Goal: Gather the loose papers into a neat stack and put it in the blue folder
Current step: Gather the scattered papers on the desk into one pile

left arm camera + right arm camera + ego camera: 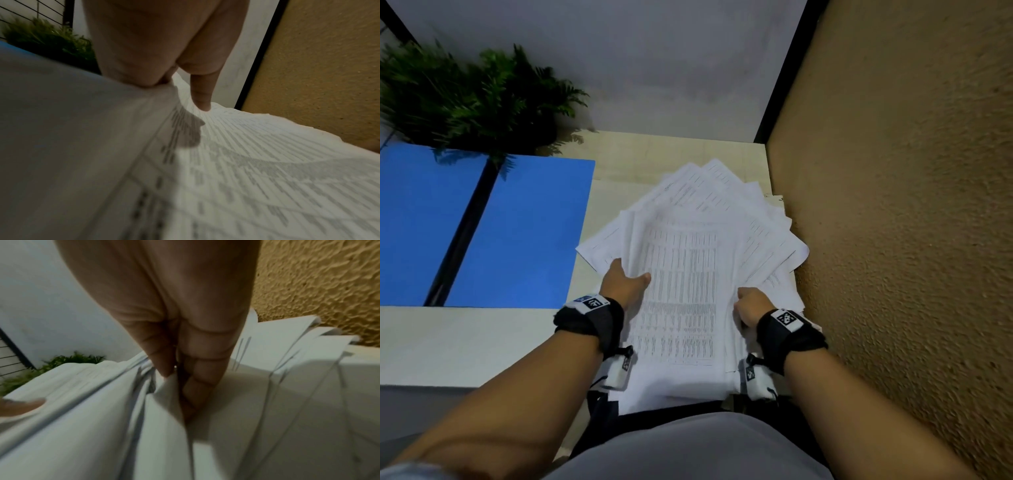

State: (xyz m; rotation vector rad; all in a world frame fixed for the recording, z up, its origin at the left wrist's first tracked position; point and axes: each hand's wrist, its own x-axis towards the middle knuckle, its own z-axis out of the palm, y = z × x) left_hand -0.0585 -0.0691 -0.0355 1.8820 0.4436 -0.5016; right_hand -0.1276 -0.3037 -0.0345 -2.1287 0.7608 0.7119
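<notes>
A fanned pile of printed white papers (698, 246) lies on the pale table near the right wall, its near end hanging past the table's front edge. My left hand (625, 279) grips the pile's left side, thumb on top of the printed top sheet (257, 154) and fingers hidden beneath. My right hand (751, 305) pinches the sheets on the right side, thumb and fingers (197, 382) pressed on a fold of paper (160, 418). The blue folder (482, 226) lies open and flat at the left, with a black spine down its middle.
A green potted fern (472, 99) stands behind the folder and overhangs its far edge. A rough tan wall (893, 222) runs close along the right of the papers. A white wall (637, 61) closes the back. The table's bare front left (465, 342) lies below the folder.
</notes>
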